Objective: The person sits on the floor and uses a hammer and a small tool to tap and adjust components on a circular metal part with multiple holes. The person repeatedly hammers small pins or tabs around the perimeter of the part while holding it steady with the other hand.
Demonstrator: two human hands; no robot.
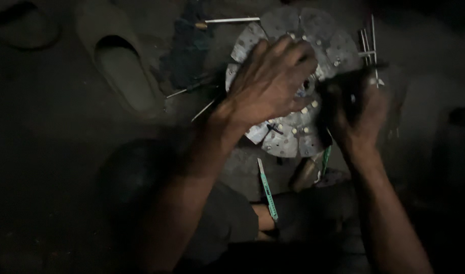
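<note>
Dim light, dark bare floor (50, 152), slipper (118, 66) at upper left

Both forearms reach forward from the bottom of the frame. The left hand (268, 81) lies palm down, fingers spread and curled forward. The right hand (358, 114), dim and blurred, is raised with fingers curled; its grip cannot be made out.

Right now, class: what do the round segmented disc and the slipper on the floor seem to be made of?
Disc: probably metal with dull grey friction pads, fixed by pale rivets; left hand rests on it. Slipper: likely moulded rubber or plastic, matte, smooth and seamless.
</note>
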